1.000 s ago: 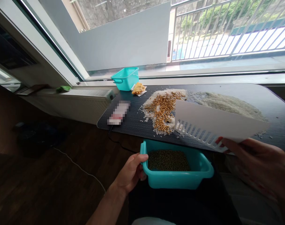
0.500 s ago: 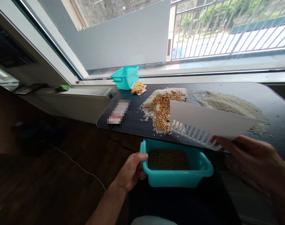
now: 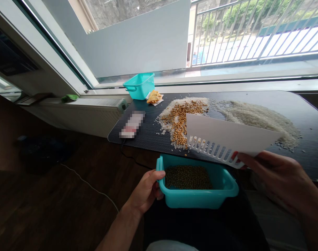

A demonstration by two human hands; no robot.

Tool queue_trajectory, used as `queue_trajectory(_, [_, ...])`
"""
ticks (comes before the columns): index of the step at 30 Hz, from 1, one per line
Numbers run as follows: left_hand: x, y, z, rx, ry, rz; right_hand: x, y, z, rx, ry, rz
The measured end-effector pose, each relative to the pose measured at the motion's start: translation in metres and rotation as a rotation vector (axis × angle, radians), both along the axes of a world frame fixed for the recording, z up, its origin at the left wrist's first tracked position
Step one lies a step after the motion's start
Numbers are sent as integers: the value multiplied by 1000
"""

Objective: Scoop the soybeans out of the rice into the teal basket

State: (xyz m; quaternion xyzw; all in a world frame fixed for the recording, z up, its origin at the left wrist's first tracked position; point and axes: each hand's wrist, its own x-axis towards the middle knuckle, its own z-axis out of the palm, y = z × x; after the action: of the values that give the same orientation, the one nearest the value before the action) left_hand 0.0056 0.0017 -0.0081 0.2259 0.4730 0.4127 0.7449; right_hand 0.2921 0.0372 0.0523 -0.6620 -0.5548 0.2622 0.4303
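My left hand (image 3: 147, 191) grips the left rim of a teal tub (image 3: 198, 197) held just below the table's front edge; the tub holds a layer of dark beans (image 3: 188, 177). My right hand (image 3: 276, 177) pinches the lower right end of a white slotted scoop (image 3: 226, 137), whose slotted edge rests on the dark table (image 3: 145, 134) against a pile of yellow beans mixed with rice (image 3: 181, 120). A few beans sit right at the table edge above the tub.
A heap of white rice (image 3: 255, 116) lies to the right behind the scoop. At the table's back left stand a second teal tub (image 3: 139, 86), a yellow wrapper (image 3: 154, 97) and a blurred packet (image 3: 133, 124). A radiator (image 3: 96, 104) and window run behind.
My right hand has drawn the scoop leftward and toward the table's front edge, pushing beans along. The left hand and its tub have stayed still.
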Motion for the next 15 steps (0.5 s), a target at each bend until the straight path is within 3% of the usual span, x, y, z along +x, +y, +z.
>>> queue_trajectory(5, [0,0,1,-1,1,6,5,4,-10,-86,178,81])
queue_trajectory(15, [0,0,2,-8,13,3,5,12,-5,-72,155,22])
